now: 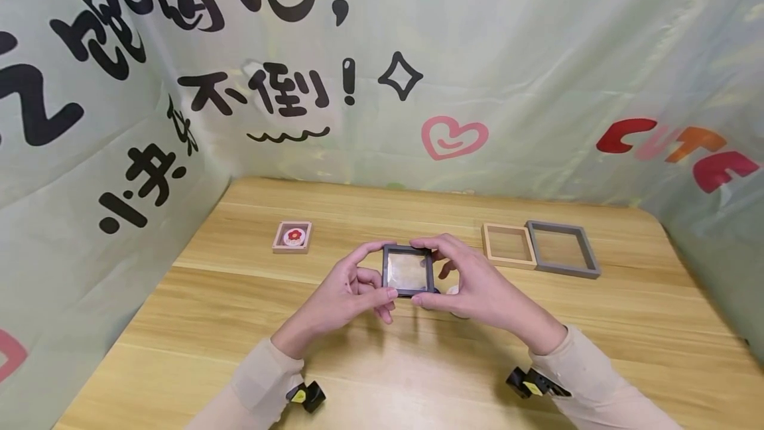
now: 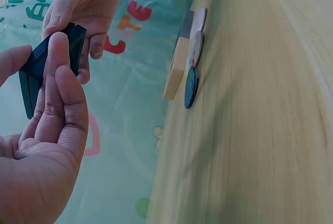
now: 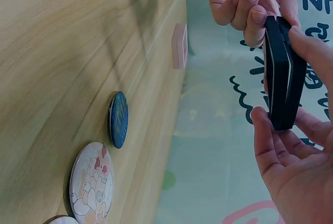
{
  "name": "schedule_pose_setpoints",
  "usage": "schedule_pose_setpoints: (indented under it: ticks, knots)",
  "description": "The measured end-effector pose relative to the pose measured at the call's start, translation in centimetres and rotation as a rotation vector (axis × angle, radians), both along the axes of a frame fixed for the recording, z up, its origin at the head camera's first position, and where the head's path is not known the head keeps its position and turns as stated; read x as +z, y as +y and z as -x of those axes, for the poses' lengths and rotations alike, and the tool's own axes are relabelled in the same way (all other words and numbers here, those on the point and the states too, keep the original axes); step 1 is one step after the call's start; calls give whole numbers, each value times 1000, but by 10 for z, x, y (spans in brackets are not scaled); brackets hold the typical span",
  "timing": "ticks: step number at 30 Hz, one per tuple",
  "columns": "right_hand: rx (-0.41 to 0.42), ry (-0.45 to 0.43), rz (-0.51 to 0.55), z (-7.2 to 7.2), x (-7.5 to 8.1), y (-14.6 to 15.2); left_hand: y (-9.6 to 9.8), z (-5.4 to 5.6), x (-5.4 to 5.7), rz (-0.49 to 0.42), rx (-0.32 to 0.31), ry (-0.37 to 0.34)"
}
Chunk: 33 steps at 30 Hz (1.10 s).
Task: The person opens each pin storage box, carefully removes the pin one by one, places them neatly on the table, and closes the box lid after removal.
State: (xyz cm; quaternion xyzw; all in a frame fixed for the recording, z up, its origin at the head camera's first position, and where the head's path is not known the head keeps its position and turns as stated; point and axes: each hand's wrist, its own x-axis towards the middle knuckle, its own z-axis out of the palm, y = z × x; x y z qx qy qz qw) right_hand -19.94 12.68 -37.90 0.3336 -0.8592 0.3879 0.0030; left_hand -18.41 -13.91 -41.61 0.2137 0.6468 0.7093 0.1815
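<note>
A small square black display frame point(image 1: 408, 271) with a clear film window is held up over the table between both hands. My left hand point(image 1: 343, 294) grips its left side, thumb at the near corner and a finger along the far edge. On the opposite side my right hand point(image 1: 471, 284) pinches the far and near edges between fingers and thumb. Seen edge-on in the right wrist view, the black frame point(image 3: 281, 78) has two halves with a narrow gap between them. Under the hands lie a blue round badge point(image 3: 118, 120) and a white badge with a cartoon drawing point(image 3: 93, 182).
A pink frame point(image 1: 291, 251) holding a round flower badge point(image 1: 294, 237) lies at the back left. At the back right a tan frame point(image 1: 510, 263) and a larger grey frame point(image 1: 567, 271) lie side by side. A printed curtain point(image 1: 537, 71) closes off the table's back and sides.
</note>
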Motion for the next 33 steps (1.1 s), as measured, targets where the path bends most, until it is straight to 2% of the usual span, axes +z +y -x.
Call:
schedule_pose_setpoints:
  ticks: [13,19,25,33]
  knots:
    - [-15,13,-31,1,2,0,2,3,1,23,-10,19]
    - [-17,11,-136,4,6,-3,2,5,0,40,-18,24]
    - [-45,70,-229,5,15,-10,2,7,0,59,-11,40]
    - [-31,169,-265,11,15,-11,5,13,-1,113,8,38]
